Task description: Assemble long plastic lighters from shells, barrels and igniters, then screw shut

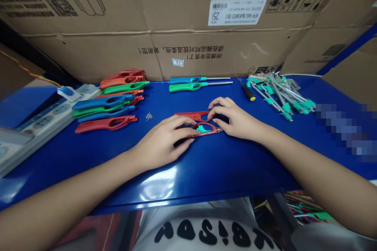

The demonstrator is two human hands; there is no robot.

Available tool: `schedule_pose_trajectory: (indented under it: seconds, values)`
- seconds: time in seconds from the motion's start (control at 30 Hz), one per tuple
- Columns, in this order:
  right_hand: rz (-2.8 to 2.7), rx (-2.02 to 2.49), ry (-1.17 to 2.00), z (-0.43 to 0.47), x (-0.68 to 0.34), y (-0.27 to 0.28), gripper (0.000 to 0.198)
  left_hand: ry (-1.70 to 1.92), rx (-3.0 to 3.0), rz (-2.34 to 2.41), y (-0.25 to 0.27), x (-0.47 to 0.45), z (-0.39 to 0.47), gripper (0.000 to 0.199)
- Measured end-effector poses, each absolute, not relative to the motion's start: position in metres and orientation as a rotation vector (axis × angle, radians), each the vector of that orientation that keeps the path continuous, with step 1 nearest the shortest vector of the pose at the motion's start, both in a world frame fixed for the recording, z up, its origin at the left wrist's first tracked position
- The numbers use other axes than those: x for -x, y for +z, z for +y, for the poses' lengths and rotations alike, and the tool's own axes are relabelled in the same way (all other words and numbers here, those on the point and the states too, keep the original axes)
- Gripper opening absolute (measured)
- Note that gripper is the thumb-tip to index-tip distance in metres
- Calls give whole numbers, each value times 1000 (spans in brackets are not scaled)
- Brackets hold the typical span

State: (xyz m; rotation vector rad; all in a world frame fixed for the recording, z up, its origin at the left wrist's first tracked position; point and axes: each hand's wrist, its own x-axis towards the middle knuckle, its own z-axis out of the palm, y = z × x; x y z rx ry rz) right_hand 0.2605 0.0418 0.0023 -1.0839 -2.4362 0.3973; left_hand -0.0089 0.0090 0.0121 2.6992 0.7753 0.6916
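Two red lighter casing halves lie in front of me, one behind the other. The near red casing half (209, 133) carries a teal trigger (202, 128) and metal parts. My left hand (167, 137) is closed on its left end with thumb and fingers, which hide that part. Behind it is the far red casing half (190, 115). My right hand (235, 119) has curled fingers at that half's right end, its thumb beside the near half's tip. Small screws (149, 116) lie in a heap left of my left hand.
Red, green and blue lighter casings (106, 122) are stacked at left beside a power strip (50, 117). Two lighters (188, 86) with metal tubes lie at the back. A screwdriver (248, 92) and a pile of metal tubes with teal parts (279, 94) sit at right. Cardboard (118, 55) stands behind.
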Motion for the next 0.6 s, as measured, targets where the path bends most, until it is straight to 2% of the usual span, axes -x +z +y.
schedule_pose_trajectory:
  seconds: [0.1, 0.2, 0.3, 0.43, 0.6]
  values:
    - [-2381, 1100, 415, 43, -262, 5, 6, 771, -2712, 861, 18, 12, 12, 22]
    - [-2207, 1087, 557, 43, -260, 7, 1, 814, -2784, 944, 19, 17, 19, 28]
    - [-1908, 1145, 875, 41, -256, 9, 15, 830, -2856, 950, 19, 21, 23, 32]
    - [-1578, 1177, 1354, 35, -247, 11, 32, 898, -2828, 861, 22, 21, 20, 24]
    - [-1462, 1209, 1490, 29, -241, 11, 36, 877, -2845, 819, 28, 19, 13, 30]
